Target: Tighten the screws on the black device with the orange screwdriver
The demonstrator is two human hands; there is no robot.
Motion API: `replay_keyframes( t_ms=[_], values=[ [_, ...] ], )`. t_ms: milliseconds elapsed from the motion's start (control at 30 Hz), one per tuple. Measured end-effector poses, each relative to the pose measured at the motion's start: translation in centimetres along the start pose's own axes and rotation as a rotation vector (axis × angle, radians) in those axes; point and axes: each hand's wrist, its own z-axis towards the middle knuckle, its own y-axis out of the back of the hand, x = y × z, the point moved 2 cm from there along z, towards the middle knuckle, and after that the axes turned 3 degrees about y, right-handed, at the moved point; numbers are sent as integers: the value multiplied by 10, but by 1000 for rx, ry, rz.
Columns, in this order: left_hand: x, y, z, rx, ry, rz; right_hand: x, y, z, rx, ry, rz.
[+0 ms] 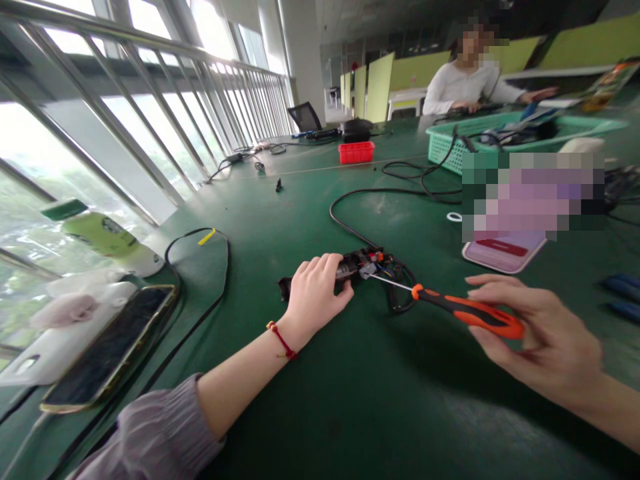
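My left hand [316, 290] is wrapped over a dark, opened electrical device [357, 263] with a cylindrical body, pressing it to the green table. Coloured wires and small inner parts show at its right end, and a black cord runs from it. In my right hand [543, 327] is a screwdriver [465, 311] with an orange and black handle, gripped at the handle's end between fingers and thumb. Its thin metal shaft points left, and the tip meets the exposed parts of the device. Whether the tip sits in a screw is too small to tell.
Phones [110, 347] and a green-capped bottle [107, 237] lie at the left by a black cable [227, 267]. Another phone [505, 252] lies at right, near a green basket [445, 150]. A red tray [357, 153] stands farther back. A person in white [463, 87] sits across.
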Motion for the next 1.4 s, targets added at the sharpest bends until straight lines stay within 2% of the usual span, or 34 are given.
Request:
replay_keyframes(
  t_ms=[100, 133, 267, 367, 533, 567, 733, 800, 900, 967, 1133, 1200, 1333, 1400],
  values=[
    [0, 0, 0, -4, 2, 0, 2, 0, 3, 131, 42, -62],
    [0, 0, 0, -6, 2, 0, 2, 1, 4, 138, 37, -64],
    [0, -1, 0, -12, -3, -1, 3, 1, 4, 9, -9, -15],
    [1, -1, 0, -14, -7, -4, 3, 0, 3, -9, -11, 49],
    [1, -2, 0, -12, -9, -8, 3, -1, 2, 195, 48, -40],
    [1, -2, 0, -10, -8, -9, 3, -1, 2, 199, 40, -46],
    [2, -1, 0, -7, -7, -11, 6, 3, 7, 48, -5, -17],
    [2, -1, 0, -2, -5, -9, 8, 2, 10, 62, 28, -12],
    [2, -2, 1, 2, -1, -4, 9, 0, 12, 167, 116, -40],
    [2, -2, 1, 0, -1, -1, 8, -2, 12, 216, 116, -59],
    [2, -2, 0, 3, -3, -5, 8, 2, 11, 84, -4, -68],
    [2, -2, 0, 5, -2, -5, 8, 2, 11, 93, -21, -59],
    [1, -1, 1, 5, 0, -8, 10, 1, 11, 185, 102, -61],
    [1, -1, 1, 2, -1, -9, 11, 0, 11, 183, 91, -66]
  ],
)
